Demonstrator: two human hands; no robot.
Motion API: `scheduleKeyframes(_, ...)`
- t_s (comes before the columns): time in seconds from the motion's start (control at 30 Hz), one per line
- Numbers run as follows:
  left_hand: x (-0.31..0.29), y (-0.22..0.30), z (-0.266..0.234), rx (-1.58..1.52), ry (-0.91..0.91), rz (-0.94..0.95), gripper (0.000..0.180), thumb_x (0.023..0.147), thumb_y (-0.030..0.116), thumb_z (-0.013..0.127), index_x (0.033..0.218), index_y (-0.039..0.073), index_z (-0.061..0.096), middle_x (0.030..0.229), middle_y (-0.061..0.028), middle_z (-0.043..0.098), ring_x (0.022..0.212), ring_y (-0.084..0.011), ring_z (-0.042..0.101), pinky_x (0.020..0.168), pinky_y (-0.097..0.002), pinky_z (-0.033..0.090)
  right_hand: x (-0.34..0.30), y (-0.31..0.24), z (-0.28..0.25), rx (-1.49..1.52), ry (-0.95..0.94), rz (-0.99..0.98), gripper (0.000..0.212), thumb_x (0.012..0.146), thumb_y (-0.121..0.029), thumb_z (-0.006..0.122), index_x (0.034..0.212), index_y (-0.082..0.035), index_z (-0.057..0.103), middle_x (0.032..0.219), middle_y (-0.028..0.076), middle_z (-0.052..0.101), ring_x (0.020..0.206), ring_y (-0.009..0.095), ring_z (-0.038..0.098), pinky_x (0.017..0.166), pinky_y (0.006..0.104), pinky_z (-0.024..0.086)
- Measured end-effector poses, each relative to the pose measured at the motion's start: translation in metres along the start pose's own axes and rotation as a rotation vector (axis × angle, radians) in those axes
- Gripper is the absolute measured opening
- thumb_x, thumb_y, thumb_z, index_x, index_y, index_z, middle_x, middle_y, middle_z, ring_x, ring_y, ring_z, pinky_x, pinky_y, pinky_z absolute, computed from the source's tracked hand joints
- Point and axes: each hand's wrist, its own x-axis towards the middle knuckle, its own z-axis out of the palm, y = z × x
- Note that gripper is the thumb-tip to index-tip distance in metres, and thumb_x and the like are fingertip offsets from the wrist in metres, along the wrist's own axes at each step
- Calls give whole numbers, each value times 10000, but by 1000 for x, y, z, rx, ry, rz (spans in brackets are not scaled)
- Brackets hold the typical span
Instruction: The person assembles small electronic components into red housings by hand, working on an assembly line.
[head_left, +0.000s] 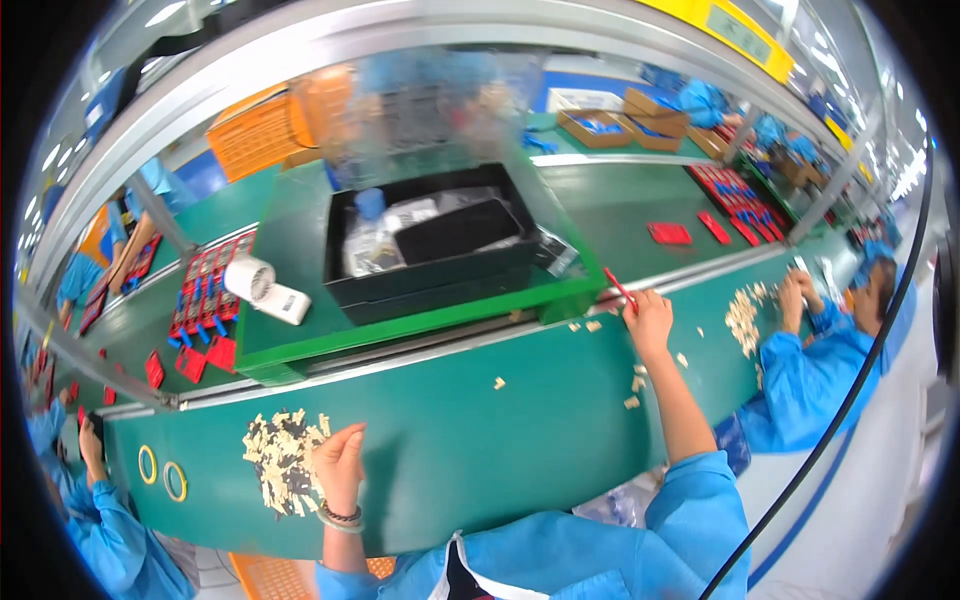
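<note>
Green is recorded on the worktop (480, 450), red on the slim handheld stick (616, 283), black on the bin (430, 288); mottled cream-and-black is noted across the heap of pieces (284, 462).

A light-blue work coat (590, 555) is being worn at the bottom centre of the frame. At the neck opening, a dark inner garment (461, 577) is being bordered by white edging (500, 586). The right upper arm is being covered by a loose, creased sleeve (700, 515), lower right of centre. On the left wrist (341, 503), lower left of centre, a dark bracelet (342, 516) is being worn beside a paler band (343, 526).
</note>
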Motion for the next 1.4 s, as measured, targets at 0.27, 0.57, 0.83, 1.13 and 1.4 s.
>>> scheduleKeyframes(0.27, 10, -2, 44, -99, -277, 21, 167, 904, 80, 587, 992, -27, 681, 636, -39, 621, 460, -74, 533, 425, -199, 404, -40, -64, -83, 70, 209, -187, 328, 634, -87, 679, 960, -120, 680, 833, 37, 554, 740, 219, 534, 696, 379, 389)
scheduleKeyframes(0.57, 26, -37, 55, -580, -465, -83, 289, 949, 59, 487, 1216, -49, 513, 962, -163, 650, 867, -218, 634, 771, -305, 516, -80, -201, -95, 419, -2, -364, 361, 642, -62, 675, 1000, -106, 684, 837, 35, 569, 716, 210, 528, 665, 366, 391)
scheduleKeyframes(0.83, 26, -56, 70, -513, -497, -146, 142, 935, 48, 512, 1064, -4, 539, 925, -139, 655, 821, -181, 629, 734, -291, 513, 18, -86, -45, 154, 338, 91, 360, 695, -41, 676, 1050, -94, 650, 868, 65, 576, 816, 259, 546, 719, 383, 396)
scheduleKeyframes(1.13, 15, -72, 82, -36, -357, 3, 93, 857, 36, 643, 936, 13, 599, 829, -57, 673, 759, -114, 634, 675, -240, 518, 31, 93, 98, 108, 38, 159, 354, 889, -218, 554, 1176, -12, 580, 1197, 159, 576, 1107, 309, 528, 965, 420, 400)
scheduleKeyframes(1.4, 20, -60, 108, 170, -302, 121, 125, 873, 130, 650, 935, 38, 593, 802, -71, 675, 727, -124, 643, 656, -284, 520, 0, 395, 141, -320, 160, 173, 482, 910, -217, 519, 1349, -39, 430, 1392, 239, 396, 1287, 373, 383, 1066, 432, 318)
